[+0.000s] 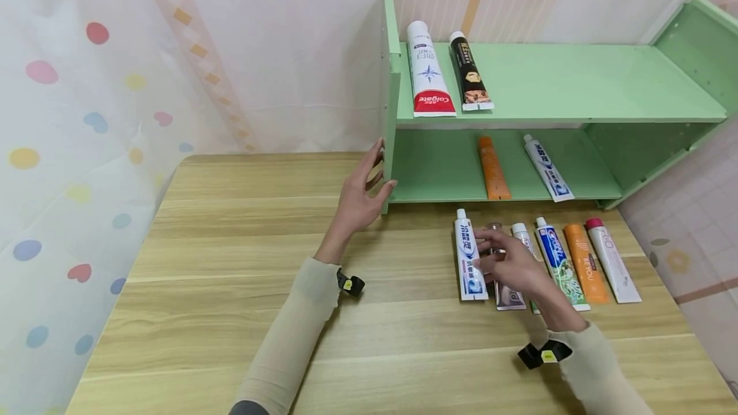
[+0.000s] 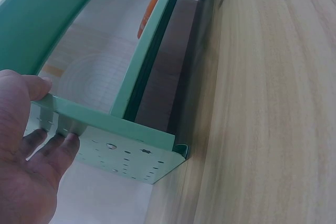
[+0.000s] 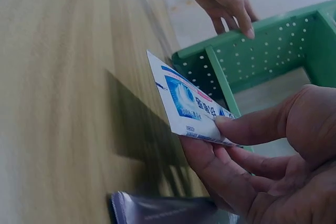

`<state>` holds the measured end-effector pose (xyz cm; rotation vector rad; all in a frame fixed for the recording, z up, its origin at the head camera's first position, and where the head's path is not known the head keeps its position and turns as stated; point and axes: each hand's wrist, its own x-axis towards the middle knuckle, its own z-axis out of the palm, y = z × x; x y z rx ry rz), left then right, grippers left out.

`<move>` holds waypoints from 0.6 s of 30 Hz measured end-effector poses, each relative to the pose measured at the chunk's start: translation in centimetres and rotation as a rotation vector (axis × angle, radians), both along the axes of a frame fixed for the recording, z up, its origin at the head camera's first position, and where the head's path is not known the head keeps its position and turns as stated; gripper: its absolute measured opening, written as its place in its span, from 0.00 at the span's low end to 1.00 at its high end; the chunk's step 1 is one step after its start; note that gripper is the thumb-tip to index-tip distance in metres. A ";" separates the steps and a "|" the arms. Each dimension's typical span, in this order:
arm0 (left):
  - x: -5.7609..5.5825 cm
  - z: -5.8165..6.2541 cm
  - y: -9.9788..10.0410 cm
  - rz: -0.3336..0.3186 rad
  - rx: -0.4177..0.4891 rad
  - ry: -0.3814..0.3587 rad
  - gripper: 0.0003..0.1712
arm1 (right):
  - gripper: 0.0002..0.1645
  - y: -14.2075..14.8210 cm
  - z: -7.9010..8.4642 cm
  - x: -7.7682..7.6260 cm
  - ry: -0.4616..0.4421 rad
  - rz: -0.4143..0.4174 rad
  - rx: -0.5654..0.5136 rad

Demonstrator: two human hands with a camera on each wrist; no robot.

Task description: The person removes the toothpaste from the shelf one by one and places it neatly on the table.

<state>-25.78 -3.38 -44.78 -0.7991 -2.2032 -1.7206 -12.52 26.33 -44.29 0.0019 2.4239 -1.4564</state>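
My right hand point(image 1: 513, 264) pinches a white-and-blue toothpaste tube point(image 1: 468, 261) between thumb and fingers. In the right wrist view the tube point(image 3: 191, 100) is tilted above the table, its flat end pointing away from the palm and its shadow on the wood. Directly beneath lies a dark silvery tube point(image 3: 163, 209), partly covered by the hand in the head view. My left hand point(image 1: 362, 194) holds the left side panel of the green shelf point(image 1: 391, 114). In the left wrist view its thumb lies over the panel's edge point(image 2: 110, 116), with the fingers against the outer face.
Beside the right hand lie a white tube point(image 1: 521, 229), a Crest tube point(image 1: 556, 258), an orange tube point(image 1: 587, 264) and a pink-capped tube point(image 1: 614, 261). The upper shelf bears a Colgate tube point(image 1: 428, 72) and a black tube point(image 1: 469, 72); below are an orange tube point(image 1: 492, 168) and a white-blue tube point(image 1: 548, 168).
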 end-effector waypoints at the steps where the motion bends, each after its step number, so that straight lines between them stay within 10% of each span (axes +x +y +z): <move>1: 0.3 0.4 0.0 -0.002 0.003 -0.003 0.46 | 0.37 -0.2 -0.1 0.0 0.002 0.000 0.000; 18: 2.3 2.8 0.1 -0.018 0.020 -0.017 0.44 | 0.32 -1.9 -0.9 0.3 0.053 -0.010 0.149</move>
